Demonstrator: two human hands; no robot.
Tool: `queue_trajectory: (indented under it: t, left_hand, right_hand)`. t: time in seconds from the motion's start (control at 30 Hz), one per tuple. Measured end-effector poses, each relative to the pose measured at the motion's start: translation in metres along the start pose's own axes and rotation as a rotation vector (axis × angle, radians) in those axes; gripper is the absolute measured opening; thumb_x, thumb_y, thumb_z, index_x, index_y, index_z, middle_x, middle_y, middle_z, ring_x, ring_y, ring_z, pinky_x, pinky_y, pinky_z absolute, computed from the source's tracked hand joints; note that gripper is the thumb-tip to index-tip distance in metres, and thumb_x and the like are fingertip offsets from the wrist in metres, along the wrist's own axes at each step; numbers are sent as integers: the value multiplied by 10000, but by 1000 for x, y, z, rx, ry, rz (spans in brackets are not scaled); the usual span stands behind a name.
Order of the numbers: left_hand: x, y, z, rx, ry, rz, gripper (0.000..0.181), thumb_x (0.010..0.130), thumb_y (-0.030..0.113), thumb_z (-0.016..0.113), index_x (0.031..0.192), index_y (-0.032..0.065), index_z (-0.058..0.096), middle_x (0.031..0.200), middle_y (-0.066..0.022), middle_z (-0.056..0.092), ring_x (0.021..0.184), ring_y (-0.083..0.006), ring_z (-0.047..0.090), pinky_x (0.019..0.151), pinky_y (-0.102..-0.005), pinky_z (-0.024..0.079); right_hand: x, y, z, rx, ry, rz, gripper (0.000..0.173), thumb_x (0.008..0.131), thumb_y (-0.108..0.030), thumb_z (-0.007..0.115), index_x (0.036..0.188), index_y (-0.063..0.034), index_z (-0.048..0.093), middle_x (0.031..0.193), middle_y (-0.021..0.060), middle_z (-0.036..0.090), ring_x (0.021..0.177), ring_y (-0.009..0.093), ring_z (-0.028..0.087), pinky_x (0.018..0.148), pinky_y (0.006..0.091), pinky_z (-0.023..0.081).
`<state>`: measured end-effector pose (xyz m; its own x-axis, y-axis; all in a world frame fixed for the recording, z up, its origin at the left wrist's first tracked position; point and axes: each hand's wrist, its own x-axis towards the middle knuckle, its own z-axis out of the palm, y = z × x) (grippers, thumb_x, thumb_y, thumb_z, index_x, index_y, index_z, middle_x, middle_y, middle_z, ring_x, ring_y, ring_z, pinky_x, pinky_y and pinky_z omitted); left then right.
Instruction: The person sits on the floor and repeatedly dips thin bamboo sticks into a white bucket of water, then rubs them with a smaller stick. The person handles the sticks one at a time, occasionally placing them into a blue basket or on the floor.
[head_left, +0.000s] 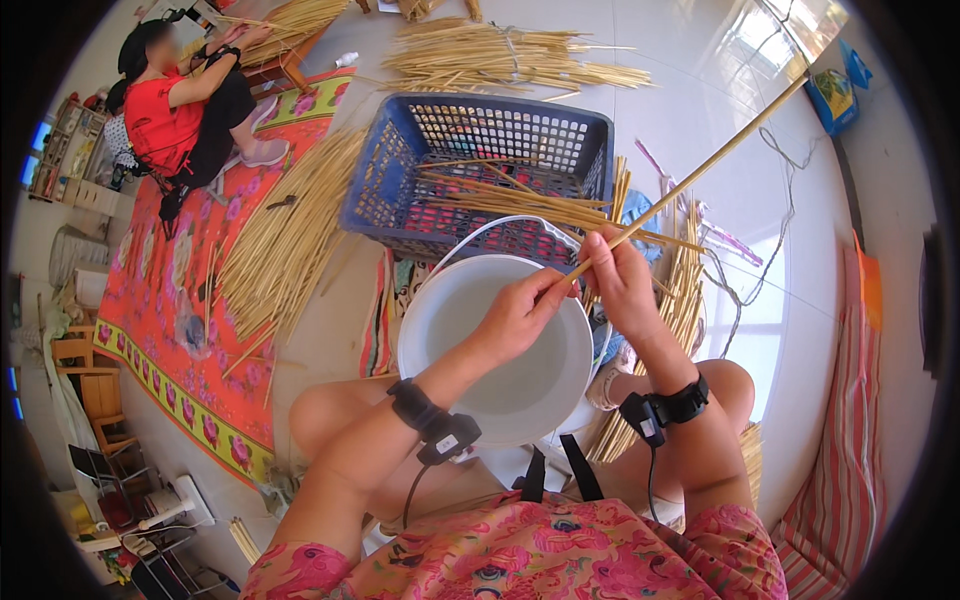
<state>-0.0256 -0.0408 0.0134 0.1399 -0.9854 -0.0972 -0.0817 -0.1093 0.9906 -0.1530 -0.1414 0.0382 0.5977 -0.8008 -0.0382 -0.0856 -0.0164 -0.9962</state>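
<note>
My left hand (521, 311) grips the near end of a long straw-coloured stalk (701, 171) between thumb and fingers. Just beyond it my right hand (619, 281) holds the same stalk, which slants up and away to the right. Both hands are over the right part of a white plastic bucket (409, 352), which looks to hold water and has its handle raised. Behind the bucket stands a blue plastic crate (375, 172) with several loose stalks (510, 196) in it, some sticking out over its right side.
A pile of stalks (292, 225) lies left of the crate, partly on a red floral mat (157, 300). More stalks (682, 285) lie at right, and a tied bundle (517, 56) behind. Far left, a seated person (172, 105) handles stalks. A cord (787, 195) trails across the tiles.
</note>
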Motion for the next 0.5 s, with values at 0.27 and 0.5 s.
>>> queue_trajectory:
  t: [0.27,0.5]
  left_hand:
    - [-17,-25,-26,-156,-357,-176,221,995,206,394,836,65,458,656,18,434,585,-77,398,541,-227,362]
    - [-32,-33,-65,-236,-588,-375,266,1013,278,340,858,93,451,724,31,446,647,-65,426,583,-214,387]
  right_hand:
    - [22,-12,-58,-34,407,-23,469,991,-353,394,646,-55,508,529,2,424,460,80,390,427,231,302]
    - [28,-28,-101,180,608,-6,412,974,-294,411,626,-79,453,505,-35,313,429,58,258,400,220,182]
